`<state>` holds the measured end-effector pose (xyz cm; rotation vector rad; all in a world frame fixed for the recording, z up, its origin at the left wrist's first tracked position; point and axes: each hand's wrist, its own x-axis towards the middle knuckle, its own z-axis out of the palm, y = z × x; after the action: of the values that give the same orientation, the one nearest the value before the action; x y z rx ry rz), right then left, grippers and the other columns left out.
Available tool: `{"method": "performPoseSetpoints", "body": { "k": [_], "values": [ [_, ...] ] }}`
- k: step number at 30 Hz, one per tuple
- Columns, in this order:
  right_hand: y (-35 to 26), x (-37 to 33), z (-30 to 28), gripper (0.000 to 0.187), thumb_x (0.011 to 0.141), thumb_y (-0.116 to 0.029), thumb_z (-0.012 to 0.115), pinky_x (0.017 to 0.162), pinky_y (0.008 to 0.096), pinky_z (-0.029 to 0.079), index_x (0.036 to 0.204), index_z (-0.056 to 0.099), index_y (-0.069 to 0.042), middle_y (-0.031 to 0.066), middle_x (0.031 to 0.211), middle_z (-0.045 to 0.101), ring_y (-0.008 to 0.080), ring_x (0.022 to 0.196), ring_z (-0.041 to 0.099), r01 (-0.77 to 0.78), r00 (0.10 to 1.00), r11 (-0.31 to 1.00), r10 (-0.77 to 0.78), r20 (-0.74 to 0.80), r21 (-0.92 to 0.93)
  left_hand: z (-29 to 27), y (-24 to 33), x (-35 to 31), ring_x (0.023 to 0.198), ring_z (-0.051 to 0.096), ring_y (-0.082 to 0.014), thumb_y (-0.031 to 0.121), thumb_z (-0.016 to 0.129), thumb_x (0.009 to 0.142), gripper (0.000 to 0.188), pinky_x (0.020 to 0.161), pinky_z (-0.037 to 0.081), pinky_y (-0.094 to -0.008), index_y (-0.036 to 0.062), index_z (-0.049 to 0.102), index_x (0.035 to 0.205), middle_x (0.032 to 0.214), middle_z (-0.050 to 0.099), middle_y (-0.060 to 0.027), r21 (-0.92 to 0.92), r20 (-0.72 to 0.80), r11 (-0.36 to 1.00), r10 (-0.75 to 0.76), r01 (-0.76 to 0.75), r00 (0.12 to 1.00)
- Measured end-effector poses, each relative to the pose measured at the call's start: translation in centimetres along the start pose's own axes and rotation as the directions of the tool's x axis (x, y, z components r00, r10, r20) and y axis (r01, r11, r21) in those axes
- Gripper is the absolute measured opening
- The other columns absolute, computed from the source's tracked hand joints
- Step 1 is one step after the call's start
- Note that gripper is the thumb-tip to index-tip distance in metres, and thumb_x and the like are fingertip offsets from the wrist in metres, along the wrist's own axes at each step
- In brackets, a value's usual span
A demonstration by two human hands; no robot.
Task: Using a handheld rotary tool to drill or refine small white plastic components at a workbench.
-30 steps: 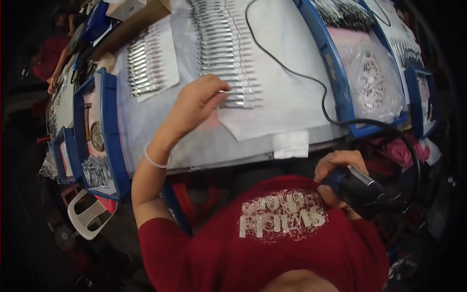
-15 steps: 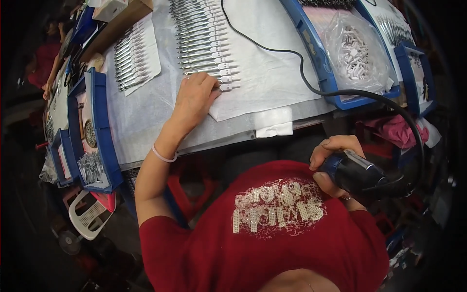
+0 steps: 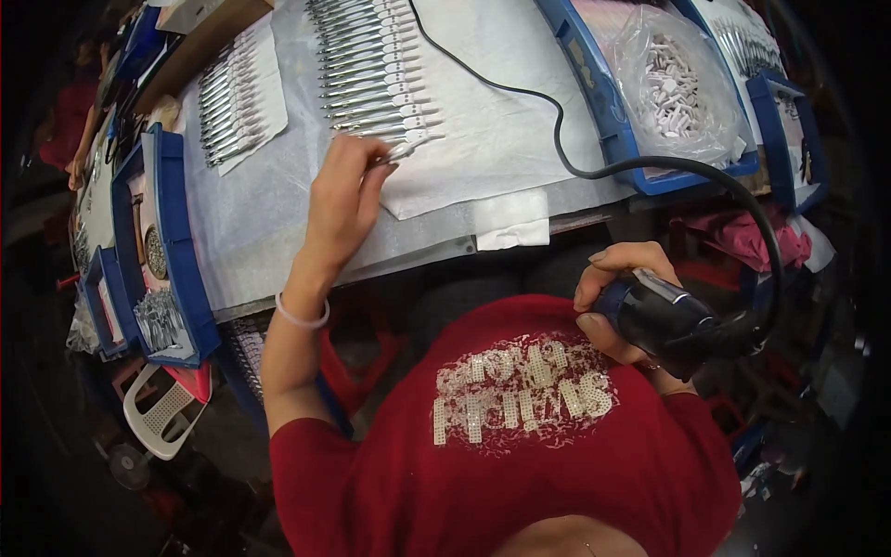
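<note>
My left hand (image 3: 345, 200) is closed in a pinch at the near end of a long row of slim metal pieces with white flat ends (image 3: 371, 67). Between its thumb and fingers is one such piece (image 3: 405, 149), tilted, its white end sticking out to the right; the rest of it is hidden by the fingers. Down at the right, in front of my chest, my right hand (image 3: 624, 269) is wrapped round a black corded power tool (image 3: 664, 320), apparently an electric screwdriver. Its tip is hard to make out.
A shorter row of similar pieces (image 3: 232, 102) lies left on white paper. Blue trays stand at both sides: the right one (image 3: 620, 121) has a bag of small white parts (image 3: 673, 88), the left one (image 3: 176, 209) loose metal parts. The tool's black cable (image 3: 560, 116) crosses the table.
My left hand has drawn slightly toward me, and the metal piece in it has tilted away from the row. My right hand still holds the power tool. The view has shifted a little.
</note>
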<state>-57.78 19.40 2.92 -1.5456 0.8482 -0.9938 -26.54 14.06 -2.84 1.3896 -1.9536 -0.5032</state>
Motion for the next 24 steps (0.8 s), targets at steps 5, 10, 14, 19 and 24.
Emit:
{"method": "performPoseSetpoints", "body": {
  "k": [5,10,14,19,24],
  "values": [
    [1.0,-0.1,0.1,0.049,0.068,0.004,0.078,0.055,0.0222,0.049,0.11,0.054,-0.004,0.0044,0.076,0.062,0.0094,0.061,0.061,-0.074,0.997,0.997,0.074,0.009,0.001,0.4,6.9,-5.7,0.071,0.057,-0.0113,-0.004,0.046,0.093,0.019,0.063,0.048,-0.023,-0.0007,0.045,0.111,0.094,0.061,-0.0133,-0.633,0.252,0.673,-0.287,0.382,0.924],
    [2.0,0.0,0.5,0.048,0.069,0.002,0.078,0.052,0.0208,0.048,0.111,0.054,-0.003,0.0042,0.074,0.062,0.0091,0.059,0.06,-0.058,0.997,0.998,0.06,0.043,-0.03,6.3,8.4,-8.3,0.062,0.052,-0.006,0.01,0.049,0.098,0.023,0.058,0.043,-0.0185,-0.0022,0.053,0.116,0.078,0.061,-0.0047,-0.657,0.639,0.288,-0.279,0.697,0.717],
    [3.5,-0.8,0.9,0.048,0.069,0.002,0.078,0.052,0.0205,0.047,0.11,0.054,-0.001,0.0044,0.072,0.063,0.0087,0.059,0.06,-0.112,0.994,0.993,0.112,0.017,-0.024,9.5,8.0,-9.2,0.061,0.048,-0.006,0.028,0.044,0.102,0.037,0.06,0.041,-0.0187,-0.0029,0.061,0.112,0.072,0.057,-0.0009,-0.7,0.671,0.078,-0.268,0.709,0.692],
    [4.8,-1.3,0.6,0.05,0.073,0.003,0.072,0.067,0.0215,0.049,0.115,0.046,-0.003,0.0088,0.09,0.065,0.0085,0.074,0.06,-0.267,0.952,0.95,0.286,0.112,-0.159,12.0,7.9,-9.7,0.059,0.049,-0.0073,0.036,0.044,0.101,0.043,0.058,0.04,-0.0203,-0.0013,0.064,0.104,0.071,0.058,-0.0012,-0.695,0.719,-0.265,-0.291,0.669,0.631],
    [4.9,-0.4,1.1,0.033,0.071,0.003,0.074,0.074,0.0257,0.051,0.099,0.055,0.0,0.0106,0.101,0.067,0.0123,0.082,0.064,-0.33,0.939,0.933,0.341,0.057,-0.145,13.6,7.9,-9.9,0.057,0.05,-0.0087,0.036,0.046,0.1,0.04,0.055,0.039,-0.0216,0.0003,0.065,0.1,0.07,0.059,-0.0013,-0.697,0.709,-0.443,-0.304,0.565,0.636]
  ]
}}
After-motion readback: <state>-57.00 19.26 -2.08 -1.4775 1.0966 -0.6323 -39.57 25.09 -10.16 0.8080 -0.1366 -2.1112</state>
